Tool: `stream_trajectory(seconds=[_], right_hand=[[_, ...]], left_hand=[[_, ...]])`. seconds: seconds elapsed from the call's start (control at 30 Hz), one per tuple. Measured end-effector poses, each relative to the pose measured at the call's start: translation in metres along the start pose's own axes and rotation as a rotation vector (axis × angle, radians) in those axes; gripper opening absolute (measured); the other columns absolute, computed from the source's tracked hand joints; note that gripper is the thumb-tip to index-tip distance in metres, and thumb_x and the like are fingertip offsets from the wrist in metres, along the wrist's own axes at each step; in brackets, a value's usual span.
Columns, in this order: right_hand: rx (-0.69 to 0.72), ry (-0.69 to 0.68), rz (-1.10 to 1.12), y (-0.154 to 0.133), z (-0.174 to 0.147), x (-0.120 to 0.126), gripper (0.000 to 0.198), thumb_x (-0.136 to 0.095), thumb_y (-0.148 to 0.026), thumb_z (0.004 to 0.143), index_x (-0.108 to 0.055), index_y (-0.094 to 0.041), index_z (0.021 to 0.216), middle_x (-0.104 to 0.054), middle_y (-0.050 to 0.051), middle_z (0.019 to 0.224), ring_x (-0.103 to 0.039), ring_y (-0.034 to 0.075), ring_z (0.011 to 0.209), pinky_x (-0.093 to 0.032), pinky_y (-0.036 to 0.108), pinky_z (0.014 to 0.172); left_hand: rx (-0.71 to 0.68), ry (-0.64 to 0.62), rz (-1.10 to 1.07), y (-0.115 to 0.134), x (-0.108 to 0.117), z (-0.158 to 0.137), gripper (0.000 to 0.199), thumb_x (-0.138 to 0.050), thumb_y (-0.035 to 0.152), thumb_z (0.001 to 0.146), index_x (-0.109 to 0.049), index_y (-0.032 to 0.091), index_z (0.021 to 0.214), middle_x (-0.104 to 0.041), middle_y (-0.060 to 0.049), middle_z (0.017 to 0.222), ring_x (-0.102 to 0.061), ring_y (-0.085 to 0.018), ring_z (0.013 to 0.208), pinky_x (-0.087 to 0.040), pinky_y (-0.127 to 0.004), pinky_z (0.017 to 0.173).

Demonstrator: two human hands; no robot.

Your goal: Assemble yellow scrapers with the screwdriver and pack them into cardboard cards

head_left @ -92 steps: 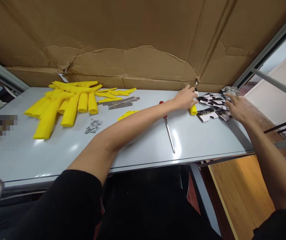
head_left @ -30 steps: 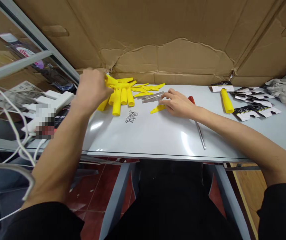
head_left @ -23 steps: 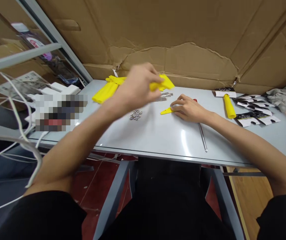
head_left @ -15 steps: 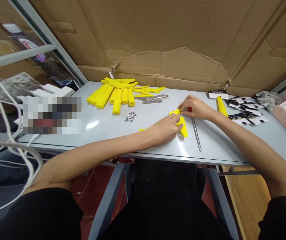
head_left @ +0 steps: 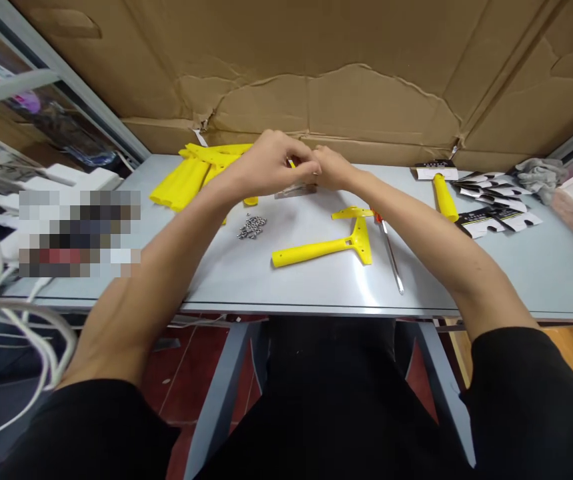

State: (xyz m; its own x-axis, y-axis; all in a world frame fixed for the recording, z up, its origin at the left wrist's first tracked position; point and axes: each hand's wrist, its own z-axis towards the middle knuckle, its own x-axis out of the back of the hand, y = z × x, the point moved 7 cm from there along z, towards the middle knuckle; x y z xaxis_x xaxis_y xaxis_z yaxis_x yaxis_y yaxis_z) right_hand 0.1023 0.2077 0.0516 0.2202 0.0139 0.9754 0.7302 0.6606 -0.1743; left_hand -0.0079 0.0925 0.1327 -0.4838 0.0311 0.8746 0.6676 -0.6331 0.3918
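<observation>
Metal strips: I see both hands now meeting over this small stack at the far middle of the table. Half a second ago the hands were nearer me, on the yellow scraper piece; they have since gone up to the strips.

Left hand: fingers curled and pinched together above the strips. A sliver of yellow shows at the fingertips, but I cannot tell whether the hand has hold of a strip or only touches one.

Right hand: fingertips drawn together, touching the left hand's fingers over the same stack. I cannot tell what it grips, if anything.

Yellow scraper body: released; it lies flat with its handle pointing left and its wide head to the right, well clear of both hands. It was brought here from the pile within the last second.

Yellow cover plate: lies just beyond the scraper head, untouched.

Screwdriver: lies just right of the scraper head, red handle away from me.

Screws: small loose heap left of the scraper, below the left forearm.

Yellow handle pile: far left, beside the left hand.

Reading: with body and plate laid out, I judge the step in hand is picking one strip.
</observation>
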Motion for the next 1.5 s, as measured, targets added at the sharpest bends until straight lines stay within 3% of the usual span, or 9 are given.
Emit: stream_trajectory(seconds=[0.33,0.43,0.53,0.63,0.73,0.87,1.13,1.33,1.5], right_hand=[[0.02,0.033,0.084,0.007,-0.006,0.001,0.025,-0.074,-0.036,0.103,-0.085,-0.017,0.114,-0.082,0.009,0.118,-0.065,0.024,0.116,-0.051,0.039,0.11],[-0.057,0.147,0.184,0.019,-0.036,0.029,0.026,-0.071,-0.038,0.102,-0.082,-0.017,0.112,-0.081,0.012,0.116,-0.069,0.024,0.109,-0.055,0.042,0.109],[-0.188,0.326,0.39,0.04,-0.082,0.056,0.038,-0.079,-0.05,0.099,-0.074,-0.02,0.123,-0.078,0.012,0.115,-0.072,0.026,0.11,-0.061,0.043,0.105],[-0.329,0.436,0.646,0.058,-0.133,0.065,0.075,-0.094,-0.06,0.087,-0.059,-0.028,0.145,-0.077,0.009,0.113,-0.076,0.027,0.11,-0.067,0.042,0.093],[-0.399,0.459,0.819,0.058,-0.172,0.06,0.092,-0.099,-0.055,0.082,-0.049,-0.03,0.155,-0.078,0.006,0.11,-0.079,0.026,0.106,-0.07,0.04,0.087],[-0.42,0.421,0.889,0.046,-0.197,0.059,0.077,-0.095,-0.049,0.086,-0.057,-0.029,0.15,-0.078,0.007,0.112,-0.08,0.023,0.102,-0.073,0.041,0.089],[-0.423,0.453,0.953,0.065,-0.198,0.06,0.071,-0.095,-0.045,0.082,-0.06,-0.027,0.14,-0.079,0.009,0.11,-0.079,0.024,0.099,-0.072,0.042,0.084],[-0.466,0.518,0.967,0.097,-0.2,0.052,0.069,-0.094,-0.041,0.075,-0.06,-0.024,0.132,-0.078,0.01,0.109,-0.078,0.024,0.093,-0.066,0.036,0.069],[-0.482,0.554,1.008,0.099,-0.203,0.053,0.066,-0.091,-0.03,0.07,-0.061,-0.024,0.128,-0.078,0.008,0.101,-0.077,0.021,0.086,-0.059,0.031,0.061]], left_hand=[[0.233,0.58,-0.191,-0.03,0.034,-0.025,0.025,-0.061,0.042,0.108,-0.077,0.025,0.101,-0.074,0.004,0.079,-0.063,-0.013,0.074,-0.061,-0.04,0.082],[0.126,0.482,-0.133,-0.004,0.01,-0.026,0.03,-0.058,0.044,0.11,-0.08,0.026,0.101,-0.079,-0.001,0.087,-0.068,-0.018,0.078,-0.057,-0.041,0.081],[-0.007,0.154,0.027,0.038,-0.038,-0.029,0.028,-0.061,0.043,0.11,-0.082,0.025,0.106,-0.083,-0.003,0.093,-0.076,-0.025,0.092,-0.054,-0.041,0.087],[-0.1,-0.121,0.161,0.073,-0.081,-0.04,0.038,-0.067,0.049,0.11,-0.08,0.022,0.133,-0.085,-0.01,0.123,-0.079,-0.031,0.107,-0.052,-0.04,0.086],[-0.085,-0.183,0.233,0.087,-0.098,-0.049,0.056,-0.07,0.048,0.11,-0.066,0.019,0.157,-0.073,-0.018,0.152,-0.077,-0.035,0.121,-0.052,-0.04,0.085],[-0.047,-0.179,0.166,0.08,-0.103,-0.052,0.055,-0.072,0.048,0.108,-0.063,0.022,0.157,-0.076,-0.014,0.146,-0.076,-0.032,0.117,-0.054,-0.04,0.086],[0.161,0.074,-0.113,0.026,-0.077,-0.023,0.014,-0.07,0.035,0.098,-0.074,0.022,0.097,-0.083,-0.006,0.099,-0.075,-0.023,0.088,-0.055,-0.039,0.085],[0.328,-0.153,0.142,-0.002,-0.098,0.025,0.039,-0.094,0.053,0.082,-0.074,0.023,0.096,-0.085,-0.01,0.104,-0.076,-0.033,0.097,-0.051,-0.04,0.077],[0.403,-0.282,-0.008,-0.006,-0.11,0.041,0.022,-0.092,0.031,0.078,-0.072,0.023,0.075,-0.081,-0.007,0.077,-0.076,-0.027,0.078,-0.051,-0.036,0.066]])
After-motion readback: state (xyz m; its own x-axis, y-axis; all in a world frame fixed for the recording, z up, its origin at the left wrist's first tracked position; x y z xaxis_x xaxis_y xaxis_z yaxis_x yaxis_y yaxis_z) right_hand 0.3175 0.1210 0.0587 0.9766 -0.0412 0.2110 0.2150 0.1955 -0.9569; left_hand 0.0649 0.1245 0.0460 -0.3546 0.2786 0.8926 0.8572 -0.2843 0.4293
